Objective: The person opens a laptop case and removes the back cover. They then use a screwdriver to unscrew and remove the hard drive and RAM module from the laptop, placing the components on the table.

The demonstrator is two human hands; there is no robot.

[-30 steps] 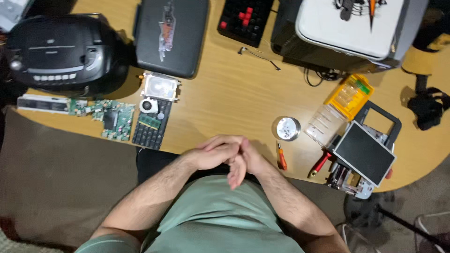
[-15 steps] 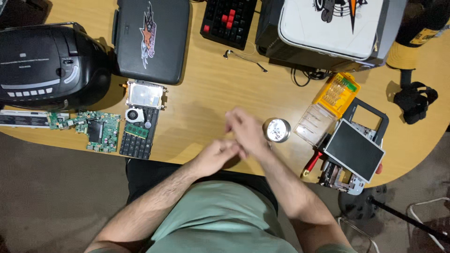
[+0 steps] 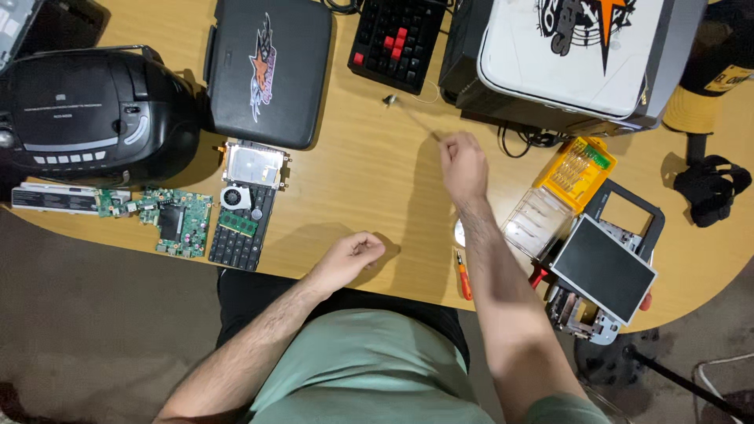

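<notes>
**Right hand out over desk, left fist at near edge**

Landmark: black case at the top of the desk.

- Right hand: raised over the desk, right of the case and below the keyboard. Fingers curled in, loosely closed; can't tell if they pinch anything. Nearest thing is the thin tool lying between case and white box, just up-left of the knuckles, apart from them.
- Left hand: loose fist, holds nothing, resting at the near desk edge, below and right of the case.
- Directly below the case: drive tray, then fan and a small keypad. Green board left of those.
- Left of the case: black boombox.
- Far right of the case: yellow bit set, grey screen unit. Orange screwdriver lies beside the right forearm.
</notes>
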